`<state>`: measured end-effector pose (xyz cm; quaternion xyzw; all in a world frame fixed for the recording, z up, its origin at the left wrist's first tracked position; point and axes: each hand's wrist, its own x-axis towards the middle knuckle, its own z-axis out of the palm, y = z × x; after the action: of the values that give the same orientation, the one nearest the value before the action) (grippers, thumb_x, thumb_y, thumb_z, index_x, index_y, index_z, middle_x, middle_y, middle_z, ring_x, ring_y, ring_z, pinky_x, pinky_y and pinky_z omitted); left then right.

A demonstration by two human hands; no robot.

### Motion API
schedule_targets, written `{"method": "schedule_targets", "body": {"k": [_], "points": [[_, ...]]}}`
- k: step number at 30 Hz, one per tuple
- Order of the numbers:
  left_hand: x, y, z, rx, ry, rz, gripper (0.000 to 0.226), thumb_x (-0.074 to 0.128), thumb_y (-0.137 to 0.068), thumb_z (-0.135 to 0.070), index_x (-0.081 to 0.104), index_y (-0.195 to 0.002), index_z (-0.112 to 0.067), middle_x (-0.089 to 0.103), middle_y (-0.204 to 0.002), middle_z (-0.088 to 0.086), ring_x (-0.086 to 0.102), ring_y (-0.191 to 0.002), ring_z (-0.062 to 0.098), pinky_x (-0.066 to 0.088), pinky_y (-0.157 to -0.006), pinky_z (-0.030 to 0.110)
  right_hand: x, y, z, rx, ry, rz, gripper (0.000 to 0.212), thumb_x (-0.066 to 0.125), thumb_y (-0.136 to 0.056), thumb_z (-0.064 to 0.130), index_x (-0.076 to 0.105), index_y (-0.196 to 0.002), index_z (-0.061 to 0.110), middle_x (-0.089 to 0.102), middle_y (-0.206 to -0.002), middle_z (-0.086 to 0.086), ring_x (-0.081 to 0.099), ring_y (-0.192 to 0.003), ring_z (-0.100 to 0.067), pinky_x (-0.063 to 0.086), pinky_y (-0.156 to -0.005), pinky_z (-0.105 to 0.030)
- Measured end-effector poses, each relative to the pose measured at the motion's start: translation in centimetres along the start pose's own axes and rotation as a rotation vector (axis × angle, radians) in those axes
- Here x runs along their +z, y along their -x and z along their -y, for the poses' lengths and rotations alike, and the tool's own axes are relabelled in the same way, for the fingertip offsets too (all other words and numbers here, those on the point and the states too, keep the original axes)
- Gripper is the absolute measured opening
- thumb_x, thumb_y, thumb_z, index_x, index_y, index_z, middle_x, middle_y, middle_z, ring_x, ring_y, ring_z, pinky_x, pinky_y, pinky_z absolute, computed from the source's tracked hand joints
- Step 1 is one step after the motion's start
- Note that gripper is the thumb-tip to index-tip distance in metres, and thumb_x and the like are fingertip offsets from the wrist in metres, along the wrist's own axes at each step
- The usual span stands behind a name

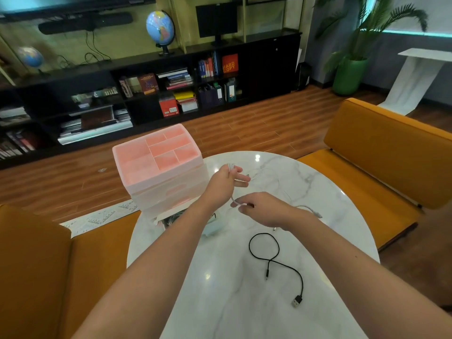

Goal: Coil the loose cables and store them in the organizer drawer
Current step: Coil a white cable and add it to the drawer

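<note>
**White cable half-coiled, and the rest of it could snag**

The left hand [223, 183] is raised above the far part of the round white marble table [318, 192], clenched around several gathered loops of a thin white cable [308, 208]. The right hand [263, 210] pinches the same cable just below, feeding the next turn. The cable's loose remainder trails over the tabletop toward the right edge, faint against the pale stone.

That trailing end is the risk: if it catches on the table edge or tangles with itself, a pull could drag the held loops open. The loops look loosely bunched, so a slack grip may let them spring apart.

A thin black USB cable [276, 260] lies uncoiled near the near edge, clear of both hands.

The translucent pink plastic drawer organizer [156, 167] stands at the far left edge; its drawers appear closed, so one hand must free itself to open one, and the coil may unravel then.
</note>
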<state>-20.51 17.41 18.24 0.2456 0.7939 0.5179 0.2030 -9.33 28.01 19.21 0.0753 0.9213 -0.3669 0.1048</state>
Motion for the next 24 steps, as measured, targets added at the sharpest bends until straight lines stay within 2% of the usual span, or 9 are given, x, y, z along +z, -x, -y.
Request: {"method": "schedule_targets", "body": {"k": [2, 4, 7, 10, 12, 15, 20, 22, 24], "points": [[-0.3, 0.1, 0.0, -0.015, -0.029, 0.032, 0.029, 0.027, -0.107, -0.032, 0.049, -0.118, -0.017, 0.069, -0.111, -0.006, 0.068, -0.101, 0.015, 0.049, -0.095, 0.038, -0.3, 0.2, -0.1, -0.002, 0.034, 0.029, 0.033, 0.041, -0.102, 0.031, 0.057, -0.13, 0.038, 0.041, -0.073, 0.018, 0.042, -0.06, -0.004, 0.035, -0.052, -0.018], [-0.5, 0.6, -0.3, -0.014, -0.109, 0.077, 0.032, 0.029, -0.107, -0.03, 0.049, -0.125, -0.014, 0.066, -0.118, -0.004, 0.067, -0.098, 0.015, 0.052, -0.084, 0.029, -0.9, 0.0, -0.3, -0.01, 0.057, -0.011, 0.03, 0.045, -0.101, 0.034, 0.062, -0.125, 0.036, 0.044, -0.072, 0.017, 0.043, -0.062, -0.004, 0.038, -0.06, -0.022], [-0.6, 1.4, -0.4, -0.013, -0.266, 0.139, 0.034, 0.031, -0.106, -0.031, 0.054, -0.127, -0.015, 0.07, -0.101, -0.006, 0.07, -0.082, 0.011, 0.043, -0.072, 0.021, -2.2, -0.3, -0.4, -0.009, 0.021, -0.11, 0.023, 0.053, -0.097, 0.034, 0.07, -0.108, 0.023, 0.049, -0.076, 0.016, 0.048, -0.065, -0.006, 0.04, -0.062, -0.024], [-0.6, 1.6, 0.0, -0.06, -0.295, 0.196, 0.036, 0.031, -0.106, -0.032, 0.061, -0.113, -0.013, 0.066, -0.073, -0.001, 0.061, -0.06, 0.011, 0.04, -0.06, 0.021, -3.6, -0.5, -0.7, -0.051, 0.052, -0.168, 0.017, 0.058, -0.094, 0.026, 0.073, -0.095, 0.02, 0.057, -0.082, 0.013, 0.058, -0.077, -0.016, 0.048, -0.069, -0.03], [-0.7, 1.6, 0.3, -0.1, -0.203, 0.219, 0.042, 0.031, -0.106, -0.033, 0.066, -0.101, -0.009, 0.05, -0.063, -0.001, 0.047, -0.053, 0.01, 0.044, -0.065, 0.021, -4.4, -0.9, -1.2, -0.09, 0.145, -0.18, 0.017, 0.056, -0.096, 0.023, 0.073, -0.099, 0.018, 0.058, -0.09, 0.005, 0.059, -0.09, -0.021, 0.048, -0.078, -0.034], [-1.1, 1.7, 0.4, -0.15, 0.051, 0.292, 0.046, 0.03, -0.106, -0.036, 0.058, -0.079, -0.012, 0.033, -0.057, -0.006, 0.033, -0.047, 0.008, 0.04, -0.077, 0.035, -5.0, -1.7, -1.9, -0.115, 0.216, -0.216, 0.024, 0.05, -0.1, 0.019, 0.069, -0.114, 0.015, 0.052, -0.1, -0.001, 0.056, -0.099, -0.023, 0.046, -0.087, -0.034], [-1.6, 2.4, -0.5, -0.133, 0.202, 0.385, 0.038, 0.033, -0.106, -0.029, 0.046, -0.074, -0.014, 0.026, -0.054, -0.01, 0.024, -0.046, 0.008, 0.034, -0.065, 0.027, -5.0, -2.3, -3.3, -0.126, 0.484, -0.422, 0.028, 0.047, -0.101, 0.025, 0.069, -0.118, 0.021, 0.058, -0.11, -0.004, 0.045, -0.106, -0.024, 0.042, -0.09, -0.038], [-2.0, 2.4, -0.3, -0.152, 0.327, 0.385, 0.037, 0.035, -0.106, -0.03, 0.045, -0.074, -0.014, 0.023, -0.056, -0.008, 0.019, -0.046, 0.009, 0.034, -0.064, 0.027, -4.7, -2.4, -4.1, -0.042, 0.396, -0.443, 0.026, 0.048, -0.101, 0.025, 0.071, -0.11, 0.017, 0.055, -0.11, -0.005, 0.046, -0.107, -0.025, 0.044, -0.089, -0.038], [-2.3, 2.4, 0.0, -0.183, 0.476, 0.392, 0.037, 0.037, -0.105, -0.032, 0.045, -0.073, -0.015, 0.021, -0.056, -0.007, 0.014, -0.044, 0.009, 0.039, -0.063, 0.025, -4.1, -2.3, -4.8, 0.054, 0.228, -0.398, 0.026, 0.047, -0.101, 0.022, 0.071, -0.103, 0.012, 0.052, -0.109, -0.005, 0.054, -0.098, -0.024, 0.048, -0.084, -0.037]]}}
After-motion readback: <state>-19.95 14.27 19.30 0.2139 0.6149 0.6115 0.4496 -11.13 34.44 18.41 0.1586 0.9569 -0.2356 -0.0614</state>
